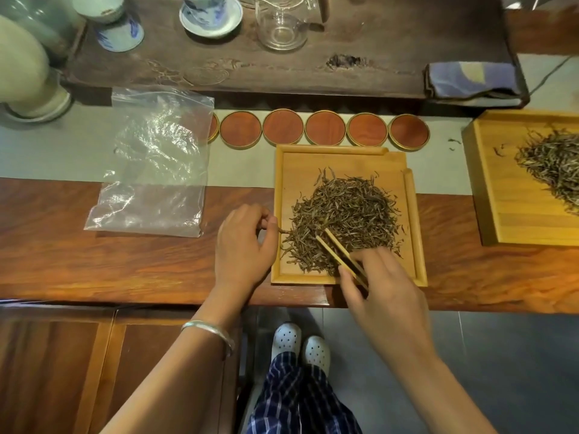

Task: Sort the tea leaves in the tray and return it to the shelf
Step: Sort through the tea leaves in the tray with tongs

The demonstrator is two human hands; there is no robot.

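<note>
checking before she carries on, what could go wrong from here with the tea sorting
1. The tea leaves reach the open left edge of the bamboo tray, so raking with the tweezers could push some onto the table.
2. The left hand pinches leaves right at that edge; bits may drop.
3. The plastic bag could catch strays.

plastic bag (153, 164) flat on table | six round coasters (324, 128) in row | folded cloth (470, 78)

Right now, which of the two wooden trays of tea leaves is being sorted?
The nearer bamboo tray, below the coasters: bamboo tweezers in the right hand reach into it. The far-right tray sits untouched.
</note>
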